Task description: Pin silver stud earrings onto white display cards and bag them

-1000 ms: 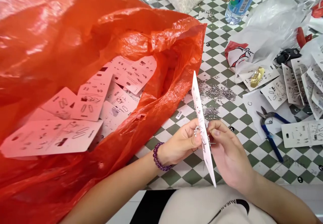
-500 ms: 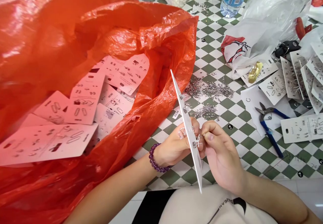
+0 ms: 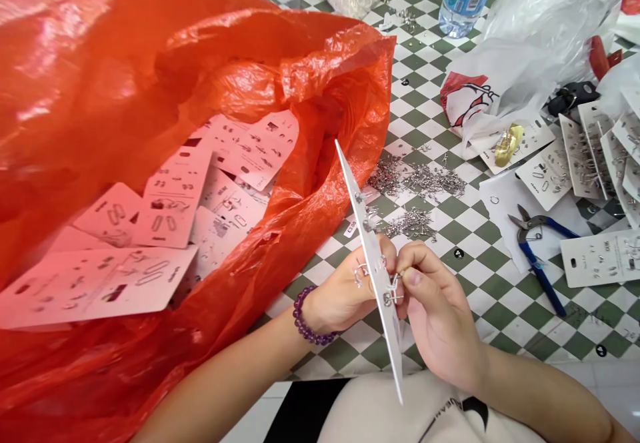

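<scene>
A white earring card (image 3: 373, 256), seen nearly edge-on, stands upright in my left hand (image 3: 350, 290), whose fingers close around its middle. Several silver earrings poke through the card on both sides. On the card's right face, my right hand (image 3: 435, 296) pinches with thumb and forefinger close to an earring post; the tiny piece between the fingertips is too small to make out. Loose silver studs (image 3: 413, 180) lie in small heaps on the checked table (image 3: 345, 356) just beyond my hands.
A big red plastic bag (image 3: 320, 183) fills the left, holding several earring cards (image 3: 175, 190). To the right lie blue-handled pliers (image 3: 540, 263) on white paper, more carded earrings (image 3: 600, 256) and plastic bags (image 3: 530, 50). A water bottle (image 3: 467, 0) stands at the back.
My hands stay at the card, which has tilted very slightly. The right fingertips have shifted a little against its right face. The whole view has moved slightly.
</scene>
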A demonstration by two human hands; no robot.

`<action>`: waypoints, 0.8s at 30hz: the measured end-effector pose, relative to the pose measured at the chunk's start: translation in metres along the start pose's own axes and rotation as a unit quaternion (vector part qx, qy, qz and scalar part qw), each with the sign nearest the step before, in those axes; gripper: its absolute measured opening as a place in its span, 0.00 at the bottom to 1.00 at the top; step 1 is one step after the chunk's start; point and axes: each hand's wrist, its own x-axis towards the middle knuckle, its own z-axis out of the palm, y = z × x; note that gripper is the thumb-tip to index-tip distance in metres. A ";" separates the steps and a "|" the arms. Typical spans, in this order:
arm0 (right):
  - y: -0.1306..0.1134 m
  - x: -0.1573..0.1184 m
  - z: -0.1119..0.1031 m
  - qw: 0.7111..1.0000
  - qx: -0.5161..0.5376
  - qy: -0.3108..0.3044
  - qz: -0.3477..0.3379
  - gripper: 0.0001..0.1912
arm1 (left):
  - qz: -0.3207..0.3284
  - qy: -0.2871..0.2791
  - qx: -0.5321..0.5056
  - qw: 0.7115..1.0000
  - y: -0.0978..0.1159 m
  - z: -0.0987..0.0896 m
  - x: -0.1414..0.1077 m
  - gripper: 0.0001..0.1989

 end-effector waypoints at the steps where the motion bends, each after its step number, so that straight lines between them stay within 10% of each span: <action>1: 0.000 0.000 0.000 1.000 -0.004 0.000 0.000 0.07 | -0.004 -0.007 0.003 1.000 0.000 0.000 0.000 0.20; 24: 0.002 -0.003 -0.007 0.997 -0.062 -0.002 -0.046 0.08 | 0.024 -0.066 -0.054 0.996 -0.008 0.000 -0.002 0.11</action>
